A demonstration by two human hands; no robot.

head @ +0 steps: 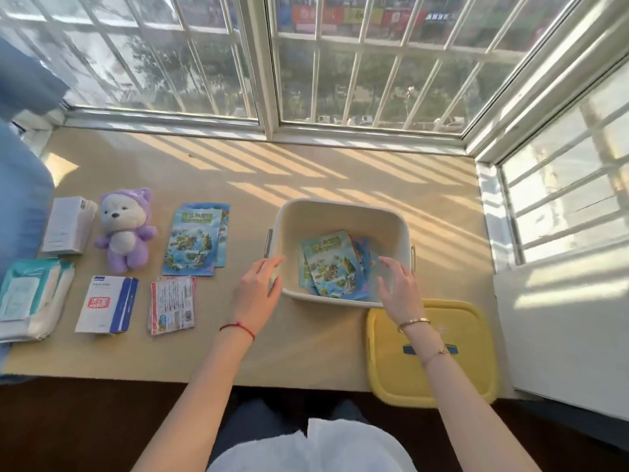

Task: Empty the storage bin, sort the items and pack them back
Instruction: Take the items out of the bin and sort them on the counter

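The cream storage bin (340, 209) stands on the beige sill right of centre, with several blue map leaflets (332, 264) lying inside it. My left hand (257, 291) hovers at the bin's near left corner, fingers straight and holding nothing. Over the bin's near right corner my right hand (398, 287) is spread open, also holding nothing. To the left lie more map leaflets (195, 238), a red-and-white flyer stack (173, 304), a purple plush bear (126, 229), a blue-and-white box (107, 304), a white box (69, 224) and a wet-wipes pack (30, 298).
The bin's yellow lid (459, 366) lies at the sill's near right edge, partly overhanging it. Barred windows (265, 63) close the far side and the right. A blue curtain (20, 206) hangs at the left. A white wall ledge (561, 335) borders the lid.
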